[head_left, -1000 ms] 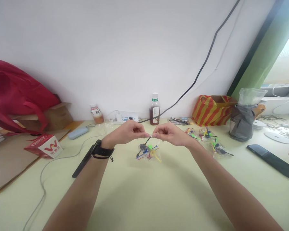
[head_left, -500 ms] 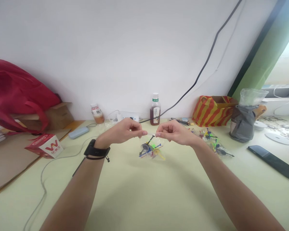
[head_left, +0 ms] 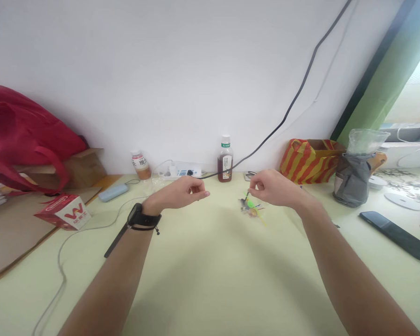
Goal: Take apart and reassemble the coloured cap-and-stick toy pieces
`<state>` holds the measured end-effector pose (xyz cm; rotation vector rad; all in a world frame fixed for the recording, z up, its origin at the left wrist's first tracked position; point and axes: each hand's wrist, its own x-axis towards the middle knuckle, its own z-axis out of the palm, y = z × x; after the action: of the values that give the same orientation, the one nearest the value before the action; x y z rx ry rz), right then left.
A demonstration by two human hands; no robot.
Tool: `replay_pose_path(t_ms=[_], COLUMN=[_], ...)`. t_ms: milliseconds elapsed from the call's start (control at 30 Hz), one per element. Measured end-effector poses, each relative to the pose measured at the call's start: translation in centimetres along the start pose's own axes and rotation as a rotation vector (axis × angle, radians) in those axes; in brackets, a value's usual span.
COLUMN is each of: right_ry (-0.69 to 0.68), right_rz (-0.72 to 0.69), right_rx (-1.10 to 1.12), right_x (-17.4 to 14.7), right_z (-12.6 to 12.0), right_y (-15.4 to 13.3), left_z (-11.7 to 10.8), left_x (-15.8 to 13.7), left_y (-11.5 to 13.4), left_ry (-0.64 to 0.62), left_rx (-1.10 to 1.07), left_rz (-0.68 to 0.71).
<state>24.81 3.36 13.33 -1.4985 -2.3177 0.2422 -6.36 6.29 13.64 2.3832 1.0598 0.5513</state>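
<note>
A small clear plastic bag of colourful plastic parts (head_left: 252, 208) hangs from the pinched fingers of my right hand (head_left: 275, 189), a little above the table. Yellow, green, blue and dark pieces show through the film, blurred by motion. To the left, my left hand (head_left: 180, 193) is closed, its thumb against the curled fingers, and nothing shows in it. That wrist wears a black watch (head_left: 136, 215) with its strap end hanging loose. The other bags on the right are mostly hidden behind my right hand and forearm.
Against the wall stand a dark drink bottle (head_left: 225, 161), a second bottle (head_left: 141, 165) and a power strip (head_left: 182, 170). A striped bag (head_left: 310, 161), a grey bag (head_left: 351, 179) and a phone (head_left: 397, 235) lie rightward. At left is a red box (head_left: 65, 212).
My left hand has let go of the bag. My right hand has carried it to the right, away from the left hand, which has stayed nearly in place.
</note>
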Motion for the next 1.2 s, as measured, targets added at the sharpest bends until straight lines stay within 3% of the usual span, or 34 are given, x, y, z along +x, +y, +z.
replay_pose_path(t_ms=[67, 167, 300, 433, 667, 767, 967, 1100, 1200], right_ry=[-0.006, -0.163, -0.412, -0.500, -0.433, -0.362, -0.351, -0.314, -0.231], right_rz=[0.109, 0.226, 0.296, 0.356, 0.422, 0.368, 0.159, 0.207, 0.230], right_rx=[-0.233, -0.413, -0.383, -0.367, -0.423, -0.385, -0.206, -0.114, -0.111], right_x=[-0.1, -0.1, 0.3, 0.7, 1.4, 1.8, 2.3, 2.3, 2.4], right_z=[0.2, 1.4, 3.8, 5.5, 5.6, 6.3, 11.8, 15.8, 17.6], right_y=[-0.2, -1.6, -3.7, -3.5, 0.1, 0.3, -0.7, 0.1, 0.7], left_z=[0.9, 2.8, 6.1, 9.2, 11.7, 12.3, 13.2, 13.5, 13.6], left_x=[0.4, 0.9, 1.4, 1.5, 1.4, 1.4, 1.5, 1.5, 1.5], left_y=[-1.1, -3.2, -5.6, -6.4, -7.0, -7.5, -8.5, -9.1, -9.1], left_ry=[-0.017, -0.055, -0.216, -0.387, -0.241, -0.172, -0.090, -0.061, -0.037], left_rx=[-0.019, -0.005, 0.151, 0.231, 0.306, 0.348, 0.397, 0.412, 0.427], left_rz=[-0.018, -0.031, -0.149, -0.248, -0.223, -0.202, -0.183, -0.159, -0.145])
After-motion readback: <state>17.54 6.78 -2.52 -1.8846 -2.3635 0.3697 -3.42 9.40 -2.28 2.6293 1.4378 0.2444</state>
